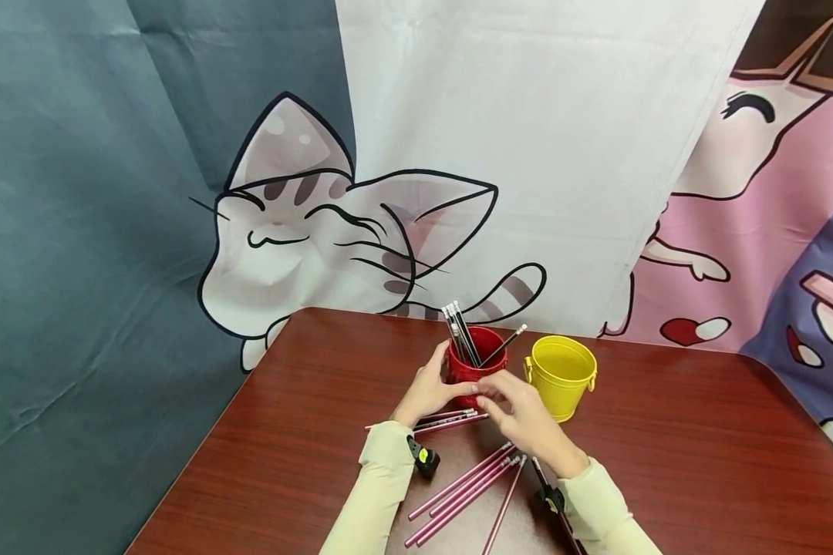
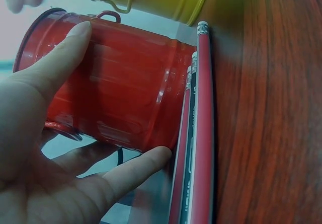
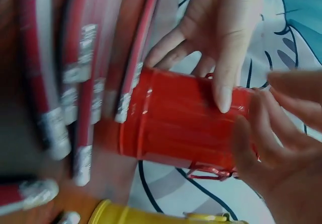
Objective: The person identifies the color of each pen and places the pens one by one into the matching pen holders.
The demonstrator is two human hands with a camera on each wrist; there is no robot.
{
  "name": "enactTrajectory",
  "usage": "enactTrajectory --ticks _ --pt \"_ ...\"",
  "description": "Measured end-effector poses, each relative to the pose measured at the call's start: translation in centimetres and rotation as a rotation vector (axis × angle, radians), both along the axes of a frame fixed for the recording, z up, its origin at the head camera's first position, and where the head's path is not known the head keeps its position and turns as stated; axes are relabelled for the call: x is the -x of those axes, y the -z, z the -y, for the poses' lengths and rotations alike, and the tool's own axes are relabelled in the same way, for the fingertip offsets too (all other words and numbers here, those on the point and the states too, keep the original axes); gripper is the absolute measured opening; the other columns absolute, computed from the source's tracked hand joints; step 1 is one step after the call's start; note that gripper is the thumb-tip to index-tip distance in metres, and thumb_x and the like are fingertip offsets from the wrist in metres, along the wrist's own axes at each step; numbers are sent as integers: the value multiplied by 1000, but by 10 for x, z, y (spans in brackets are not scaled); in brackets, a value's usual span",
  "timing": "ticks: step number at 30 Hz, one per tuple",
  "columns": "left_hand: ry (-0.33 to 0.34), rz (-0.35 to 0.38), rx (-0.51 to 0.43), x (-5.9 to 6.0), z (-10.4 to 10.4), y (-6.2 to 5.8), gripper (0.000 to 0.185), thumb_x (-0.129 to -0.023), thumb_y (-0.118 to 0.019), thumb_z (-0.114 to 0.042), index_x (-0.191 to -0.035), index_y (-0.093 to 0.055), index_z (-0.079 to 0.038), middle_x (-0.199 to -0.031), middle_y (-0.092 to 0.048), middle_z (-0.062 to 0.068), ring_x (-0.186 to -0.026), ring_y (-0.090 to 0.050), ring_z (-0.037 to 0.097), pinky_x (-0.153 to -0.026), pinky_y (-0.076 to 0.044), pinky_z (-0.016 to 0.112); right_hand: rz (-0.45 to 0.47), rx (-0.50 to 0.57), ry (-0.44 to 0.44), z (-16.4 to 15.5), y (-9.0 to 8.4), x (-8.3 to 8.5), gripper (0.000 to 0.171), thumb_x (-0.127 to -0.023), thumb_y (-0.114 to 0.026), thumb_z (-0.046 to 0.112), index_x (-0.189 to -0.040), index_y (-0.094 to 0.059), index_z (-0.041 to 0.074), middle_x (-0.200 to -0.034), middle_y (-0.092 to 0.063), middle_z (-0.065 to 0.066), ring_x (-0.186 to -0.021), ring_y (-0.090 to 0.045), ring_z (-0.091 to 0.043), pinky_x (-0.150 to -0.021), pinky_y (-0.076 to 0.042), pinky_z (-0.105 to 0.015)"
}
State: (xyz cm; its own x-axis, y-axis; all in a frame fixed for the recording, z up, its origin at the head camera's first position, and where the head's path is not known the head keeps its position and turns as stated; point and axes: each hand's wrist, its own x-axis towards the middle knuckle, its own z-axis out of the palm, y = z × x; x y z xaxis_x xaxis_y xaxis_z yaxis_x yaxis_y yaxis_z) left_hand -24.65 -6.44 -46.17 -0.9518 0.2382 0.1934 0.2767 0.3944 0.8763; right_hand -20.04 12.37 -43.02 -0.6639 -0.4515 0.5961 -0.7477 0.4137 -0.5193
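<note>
Gripping the red bucket (image 2: pixel 115 83) from its left, the left hand (image 1: pixel 426 395) holds it upright on the worktop (image 1: pixel 271 432), black pencils (image 1: pixel 467 337) leaning inside. The right hand (image 1: pixel 524 412), loosely bent and apparently holding nothing, is at its front, beside the yellow bucket (image 1: pixel 558 385); judged risk: a knock from it tips the red bucket, spilling pencils.
</note>
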Motion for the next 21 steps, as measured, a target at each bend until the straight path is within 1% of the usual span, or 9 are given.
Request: enactTrajectory --ticks 2,4,7,9,11,14,17,21 --pt "-4 -6 5 0 0 0 83 -72 -76 -39 -139 -28 -29 -134 -48 0 -120 -48 18 -99 -40 41 20 -104 -45 -1 4 -2 21 -78 -68 0 -97 -62 6 -91 -61 -3 -81 -60 -13 -69 -54 -25" --pt "-7 -4 8 0 0 1 84 -71 -76 -40 -139 -28 -30 -134 -48 -1 -121 -48 17 -99 -40 41 34 -212 -65 -2 8 -3 21 -79 -68 2 -98 -62 5 -94 -60 -4 -85 -60 -17 -74 -53 -30" --pt "-11 5 3 -1 0 1 84 -71 -76 -42 -139 -28 -32 -134 -48 -3 -121 -47 16 -100 -39 40 66 -352 -51 -3 11 -4 22 -80 -67 7 -101 -62 5 -99 -59 -4 -92 -58 -18 -82 -50 -36" --pt "-12 11 5 -1 0 1 83 -71 -76 -42 -138 -28 -33 -134 -48 -4 -121 -47 15 -100 -39 40 104 -411 -45 -3 13 -4 24 -81 -67 8 -104 -62 3 -101 -59 -4 -95 -56 -18 -86 -48 -38" --pt "-14 17 8 -2 0 2 83 -71 -76 -42 -138 -28 -33 -133 -48 -4 -121 -47 15 -99 -40 40 144 -450 -44 -3 15 -4 26 -82 -66 9 -106 -61 2 -103 -59 -4 -97 -55 -18 -88 -47 -39" --pt "-10 20 10 -2 -1 2 82 -71 -76 -42 -137 -29 -32 -132 -49 -4 -119 -49 16 -99 -41 39 177 -490 -49 -2 19 -3 27 -82 -66 10 -108 -60 2 -106 -58 -5 -99 -54 -20 -90 -45 -41" --pt "-7 12 6 -2 -1 2 82 -71 -76 -41 -138 -29 -31 -131 -50 -2 -118 -50 17 -98 -41 39 176 -508 -54 -2 23 -1 26 -83 -65 11 -107 -60 4 -106 -57 -4 -100 -53 -20 -90 -45 -41" --pt "-3 2 0 -1 -1 1 82 -71 -76 -41 -138 -29 -30 -131 -50 -1 -118 -51 19 -97 -42 40 162 -495 -61 -1 26 3 21 -83 -65 11 -103 -60 6 -103 -58 -3 -97 -54 -19 -88 -45 -40"
